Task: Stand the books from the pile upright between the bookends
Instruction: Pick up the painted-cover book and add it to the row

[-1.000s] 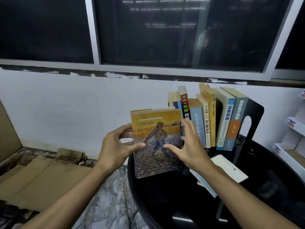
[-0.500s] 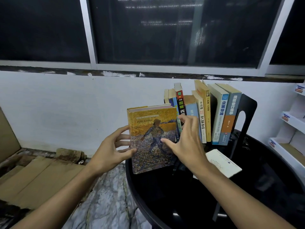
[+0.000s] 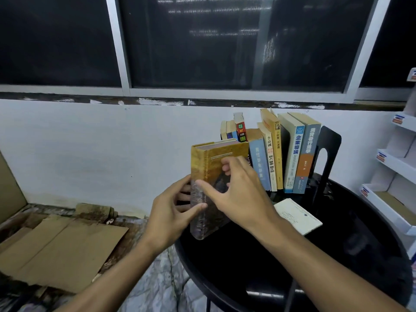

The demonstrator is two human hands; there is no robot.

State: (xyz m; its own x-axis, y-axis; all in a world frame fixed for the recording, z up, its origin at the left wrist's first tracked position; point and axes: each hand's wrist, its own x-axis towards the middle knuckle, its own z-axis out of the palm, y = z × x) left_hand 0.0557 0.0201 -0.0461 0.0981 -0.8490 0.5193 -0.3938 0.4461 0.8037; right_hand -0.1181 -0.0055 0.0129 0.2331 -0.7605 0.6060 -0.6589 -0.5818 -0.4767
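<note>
**Thick hardback held at the open end of the row**

Head view: at centre frame the yellow hardback (image 3: 216, 188) stood nearly upright, spine toward the camera, its lower corner at the black round table's (image 3: 247, 278) left rim. The left hand (image 3: 173, 212) pinched the spine between thumb and fingers; the right hand (image 3: 238, 194) lay spread on the cover. The row of standing books (image 3: 279, 154) leaned against the black bookend (image 3: 326, 158) at right. No left bookend showed. Released carelessly, the hardback could likely tip off the rim, or nudge the row sideways. A pale paperback (image 3: 297, 216) lay flat nearby.
</note>
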